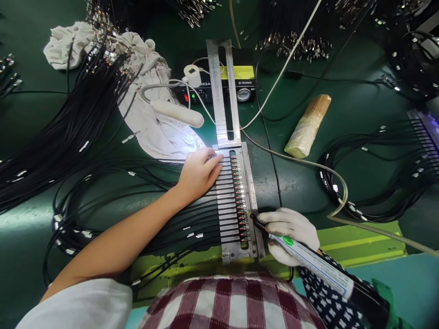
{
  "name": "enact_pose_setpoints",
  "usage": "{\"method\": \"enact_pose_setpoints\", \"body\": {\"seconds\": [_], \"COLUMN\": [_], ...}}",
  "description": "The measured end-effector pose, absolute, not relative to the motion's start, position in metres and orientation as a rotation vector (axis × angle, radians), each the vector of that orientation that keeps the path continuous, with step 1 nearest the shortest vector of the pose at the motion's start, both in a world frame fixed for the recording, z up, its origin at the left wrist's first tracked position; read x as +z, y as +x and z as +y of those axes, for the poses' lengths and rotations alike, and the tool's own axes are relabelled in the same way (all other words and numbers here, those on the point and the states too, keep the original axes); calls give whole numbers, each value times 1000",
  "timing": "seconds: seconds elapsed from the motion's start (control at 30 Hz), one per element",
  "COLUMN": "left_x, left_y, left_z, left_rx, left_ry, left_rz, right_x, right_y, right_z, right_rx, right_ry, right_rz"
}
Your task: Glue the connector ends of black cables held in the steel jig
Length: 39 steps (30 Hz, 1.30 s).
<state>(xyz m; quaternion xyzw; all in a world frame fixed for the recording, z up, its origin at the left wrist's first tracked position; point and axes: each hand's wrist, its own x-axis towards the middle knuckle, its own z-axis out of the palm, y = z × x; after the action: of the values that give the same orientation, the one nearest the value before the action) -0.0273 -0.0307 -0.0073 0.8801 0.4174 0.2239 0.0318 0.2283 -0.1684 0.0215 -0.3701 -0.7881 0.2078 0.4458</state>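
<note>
A metal jig [252,183] lies in front of me with several black cables [199,214] laid side by side across it, their metal connector ends [236,183] in a row along a slot. At the jig's upper left edge, my bare left hand [199,173] is closed on it, fingers curled and thumb over the topmost cables. In my white-gloved right hand [291,230] is a labelled dispensing syringe [315,265], gripped around its front. Its thin tip points left and meets the connector row at the lower part of the slot; whether it touches a connector I cannot tell.
Behind the jig stands a black dispenser box [247,84] with a gauge, under a slotted metal bar [212,82]. A lit white lamp [178,113] lies by a white cloth [147,132]. Cable bundles [68,123] lie left; a wrapped block [307,128] and a hose [308,162] lie right.
</note>
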Motion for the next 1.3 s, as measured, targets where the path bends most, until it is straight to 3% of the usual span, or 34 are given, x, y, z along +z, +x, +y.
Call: {"method": "enact_pose_setpoints", "body": {"seconds": [1.3], "left_x": [-7], "left_y": [-28], "left_z": [-31], "left_rx": [657], "left_ry": [2678], "left_rz": [1291], "right_x": [22], "right_y": [229], "right_z": [-181], "right_rx": [605], "right_ry": [-910], "right_rz": [-1974]}}
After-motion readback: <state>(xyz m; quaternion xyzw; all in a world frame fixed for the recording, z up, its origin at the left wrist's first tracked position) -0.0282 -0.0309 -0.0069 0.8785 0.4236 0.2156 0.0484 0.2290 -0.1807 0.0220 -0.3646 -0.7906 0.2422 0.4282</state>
